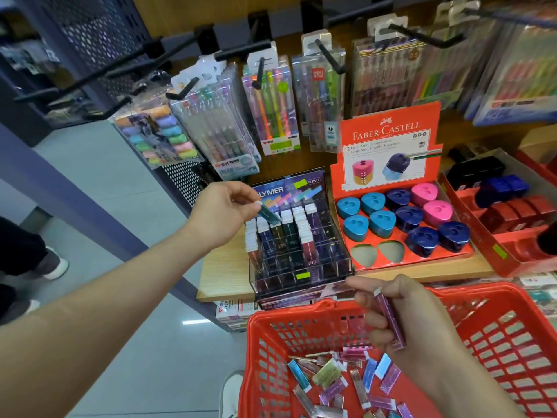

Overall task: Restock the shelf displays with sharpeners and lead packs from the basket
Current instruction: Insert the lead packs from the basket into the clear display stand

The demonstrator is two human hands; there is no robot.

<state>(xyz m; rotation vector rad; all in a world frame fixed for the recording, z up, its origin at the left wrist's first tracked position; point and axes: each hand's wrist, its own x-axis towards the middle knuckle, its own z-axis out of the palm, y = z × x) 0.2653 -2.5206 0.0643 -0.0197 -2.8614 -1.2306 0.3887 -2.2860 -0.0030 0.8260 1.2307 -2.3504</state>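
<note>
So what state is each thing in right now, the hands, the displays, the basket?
Left hand: pinching a teal lead pack over the clear lead display.
Right hand: gripping a purple lead pack above the basket.
Clear lead display: partly filled.
Sharpener tray: two front slots empty.
Red basket: loose lead packs inside.

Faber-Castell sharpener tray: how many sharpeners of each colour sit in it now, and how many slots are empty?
Light blue sharpeners: 4
Dark blue sharpeners: 4
Pink sharpeners: 2
Total in the Faber-Castell tray: 10 sharpeners
Empty slots: 2, both in the front row
</note>
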